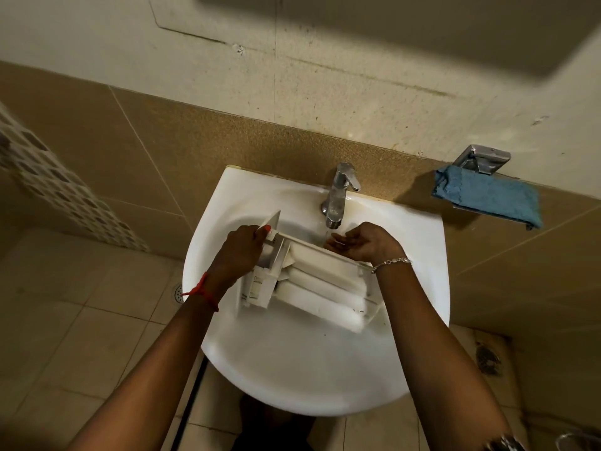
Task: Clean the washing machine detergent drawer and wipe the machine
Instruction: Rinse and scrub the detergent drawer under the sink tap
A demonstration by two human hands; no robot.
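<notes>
The white plastic detergent drawer (312, 284) lies across the white sink (292, 369), its front panel at the left. My left hand (240, 252) grips the drawer's left end near the front panel. My right hand (364, 244) is at the drawer's far right edge under the tap (338, 196), fingers loosely curled in the thin stream of running water. Whether those fingers hold the drawer's rim is unclear. Several compartments of the drawer face up.
A blue cloth (487, 196) lies on a chrome wall shelf right of the sink. Brown tiles and a stained wall stand behind the sink. Beige floor tiles with a floor drain (178, 291) lie at the left.
</notes>
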